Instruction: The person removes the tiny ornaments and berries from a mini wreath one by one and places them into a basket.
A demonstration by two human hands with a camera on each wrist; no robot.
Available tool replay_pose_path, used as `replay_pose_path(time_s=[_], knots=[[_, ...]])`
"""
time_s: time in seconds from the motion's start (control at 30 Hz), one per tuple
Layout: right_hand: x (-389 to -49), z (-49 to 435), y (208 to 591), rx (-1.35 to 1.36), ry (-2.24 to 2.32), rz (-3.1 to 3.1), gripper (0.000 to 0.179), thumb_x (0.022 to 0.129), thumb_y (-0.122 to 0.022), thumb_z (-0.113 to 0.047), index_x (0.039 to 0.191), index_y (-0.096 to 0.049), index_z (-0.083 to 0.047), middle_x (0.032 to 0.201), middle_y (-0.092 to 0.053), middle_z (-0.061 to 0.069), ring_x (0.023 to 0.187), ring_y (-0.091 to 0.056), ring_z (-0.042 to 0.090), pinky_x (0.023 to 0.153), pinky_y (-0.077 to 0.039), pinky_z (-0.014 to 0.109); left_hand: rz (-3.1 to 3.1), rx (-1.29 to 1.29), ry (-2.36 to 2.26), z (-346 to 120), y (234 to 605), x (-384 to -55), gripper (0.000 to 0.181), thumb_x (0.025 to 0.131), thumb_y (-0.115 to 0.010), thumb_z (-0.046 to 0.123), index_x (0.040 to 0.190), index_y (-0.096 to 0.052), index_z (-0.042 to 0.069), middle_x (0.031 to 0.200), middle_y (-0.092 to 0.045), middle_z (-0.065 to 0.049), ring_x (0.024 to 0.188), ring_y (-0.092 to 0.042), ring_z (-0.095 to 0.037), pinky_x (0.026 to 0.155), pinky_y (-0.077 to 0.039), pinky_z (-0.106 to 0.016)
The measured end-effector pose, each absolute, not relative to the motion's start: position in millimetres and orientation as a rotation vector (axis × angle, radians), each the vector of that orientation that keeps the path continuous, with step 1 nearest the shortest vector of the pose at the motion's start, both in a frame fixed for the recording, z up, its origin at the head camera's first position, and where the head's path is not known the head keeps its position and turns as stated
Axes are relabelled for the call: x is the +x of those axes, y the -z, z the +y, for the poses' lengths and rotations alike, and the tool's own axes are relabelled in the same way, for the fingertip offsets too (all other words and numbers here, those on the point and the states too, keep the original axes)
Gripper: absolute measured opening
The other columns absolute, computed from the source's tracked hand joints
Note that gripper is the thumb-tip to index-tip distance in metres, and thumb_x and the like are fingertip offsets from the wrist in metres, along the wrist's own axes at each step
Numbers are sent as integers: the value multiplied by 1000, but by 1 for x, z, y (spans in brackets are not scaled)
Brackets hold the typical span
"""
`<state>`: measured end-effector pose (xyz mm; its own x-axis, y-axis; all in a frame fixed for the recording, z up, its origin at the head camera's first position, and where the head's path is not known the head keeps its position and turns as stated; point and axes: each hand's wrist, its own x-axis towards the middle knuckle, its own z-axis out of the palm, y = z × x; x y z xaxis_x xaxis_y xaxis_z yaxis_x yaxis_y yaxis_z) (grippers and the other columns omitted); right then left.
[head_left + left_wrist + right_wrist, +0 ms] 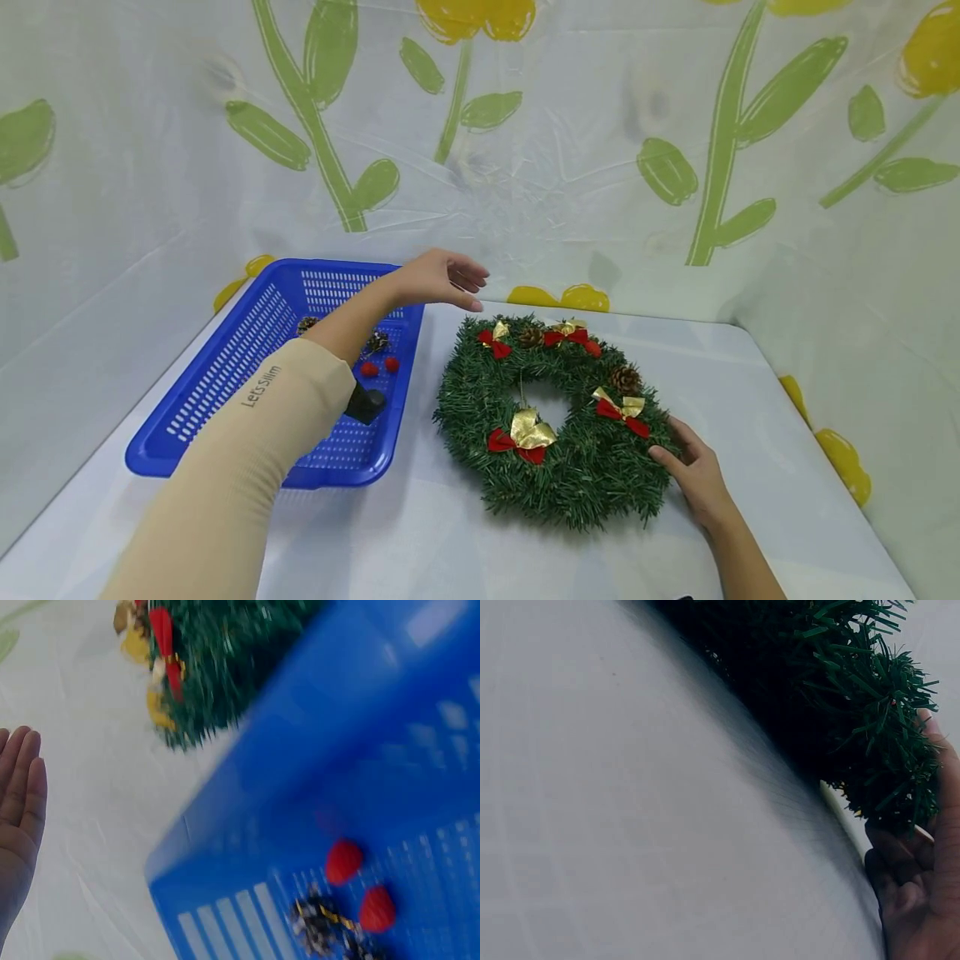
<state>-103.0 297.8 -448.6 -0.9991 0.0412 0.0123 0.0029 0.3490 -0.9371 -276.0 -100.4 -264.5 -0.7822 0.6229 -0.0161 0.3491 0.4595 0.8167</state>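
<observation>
A green Christmas wreath [592, 483] with red-and-gold bows [525, 433] and pine cones [625, 380] lies on the table. My right hand [699, 477] grips its right edge, thumb on top; in the right wrist view, its curled fingers [900, 862] are under the greenery. The left hand [438, 279] hovers near the far right corner of a blue plastic basket [341, 477], fingers loosely bent and holding nothing. Inside the basket are red berry-like pieces [376, 909] and a dark, frosted cone-like ornament [315, 924]; my left forearm hides part of its contents in the head view.
White cloth covers the table [450, 542]. Behind and at both sides stand pale curtains [540, 192] with green stems and yellow flowers. A black strapped device [366, 403] shows at my left wrist, over the basket.
</observation>
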Motion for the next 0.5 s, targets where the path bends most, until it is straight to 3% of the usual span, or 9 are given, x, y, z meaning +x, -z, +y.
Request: replay_pose_path(time_s=[0.5], knots=[[-103, 300, 449, -23, -1778, -2564, 66, 95, -54, -7, 147, -16, 10, 150, -12, 36, 135, -13, 54, 79, -29, -1, 2299, 966, -1305, -35, 281, -262, 60, 82, -75, 15, 135, -49, 4, 131, -55, -14, 121, -53, -24, 99, -43, -25]])
